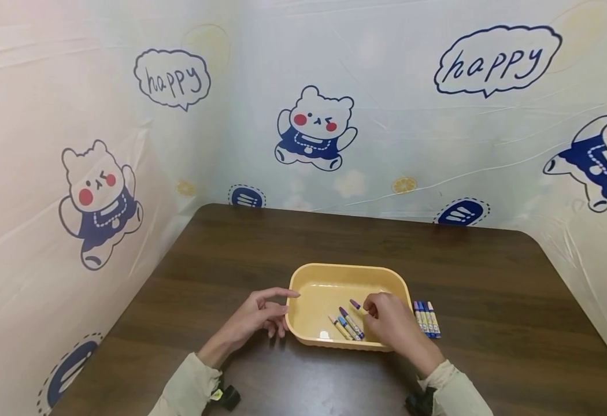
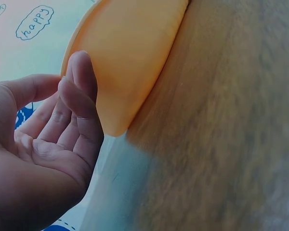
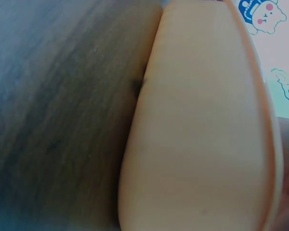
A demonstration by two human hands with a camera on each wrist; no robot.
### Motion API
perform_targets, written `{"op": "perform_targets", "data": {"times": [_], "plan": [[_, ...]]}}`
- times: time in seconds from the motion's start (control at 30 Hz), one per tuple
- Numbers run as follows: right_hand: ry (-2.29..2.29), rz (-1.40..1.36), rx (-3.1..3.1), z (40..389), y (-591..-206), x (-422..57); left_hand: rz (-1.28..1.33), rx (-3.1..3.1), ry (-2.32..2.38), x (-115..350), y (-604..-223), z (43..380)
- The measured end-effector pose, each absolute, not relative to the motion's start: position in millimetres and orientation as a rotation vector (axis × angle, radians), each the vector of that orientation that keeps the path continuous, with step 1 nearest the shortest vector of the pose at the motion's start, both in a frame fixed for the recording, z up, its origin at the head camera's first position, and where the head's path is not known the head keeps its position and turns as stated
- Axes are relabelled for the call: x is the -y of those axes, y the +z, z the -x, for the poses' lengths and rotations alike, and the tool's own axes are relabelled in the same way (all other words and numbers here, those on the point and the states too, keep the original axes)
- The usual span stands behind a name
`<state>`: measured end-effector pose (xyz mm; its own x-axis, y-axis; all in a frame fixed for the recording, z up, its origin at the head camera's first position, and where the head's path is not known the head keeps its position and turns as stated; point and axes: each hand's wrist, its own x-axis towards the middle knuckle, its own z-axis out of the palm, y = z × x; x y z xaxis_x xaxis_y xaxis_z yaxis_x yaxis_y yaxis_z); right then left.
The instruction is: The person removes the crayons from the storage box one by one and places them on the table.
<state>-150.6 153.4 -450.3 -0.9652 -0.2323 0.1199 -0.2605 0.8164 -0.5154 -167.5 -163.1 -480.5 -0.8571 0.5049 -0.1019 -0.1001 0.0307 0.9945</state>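
Note:
A yellow plastic tray (image 1: 316,274) stands on the table in the head view. My left hand (image 1: 254,318) grips its left rim, index finger reaching over the edge and thumb beside it; the left wrist view shows these fingertips at the rim of the tray (image 2: 130,53). My right hand (image 1: 394,323) reaches over the tray's right side and pinches a purple-tipped crayon (image 1: 355,303), whose far end is hidden by the fingers. Several crayons (image 1: 348,325) lie side by side on the tray floor, left of that hand. The right wrist view mostly shows the tray's outer wall (image 3: 197,120).
Outside the tray, close to its right wall, several crayons (image 1: 427,319) lie in a row on the dark wooden table (image 1: 230,248). A printed curtain (image 1: 387,133) surrounds the table at the back and both sides.

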Motion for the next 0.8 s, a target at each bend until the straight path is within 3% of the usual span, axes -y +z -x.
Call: {"op": "perform_targets", "data": {"times": [0.43, 0.8], "plan": [[0.901, -0.299, 2.722, 131.5, -426.9, -185.3, -0.448, -1.888, 1.89, 163.7, -479.0, 165.6], [0.993, -0.071, 2.634, 122.9, -422.3, -239.5, -0.441, -1.888, 1.889, 164.4, -479.7, 166.1]]}}
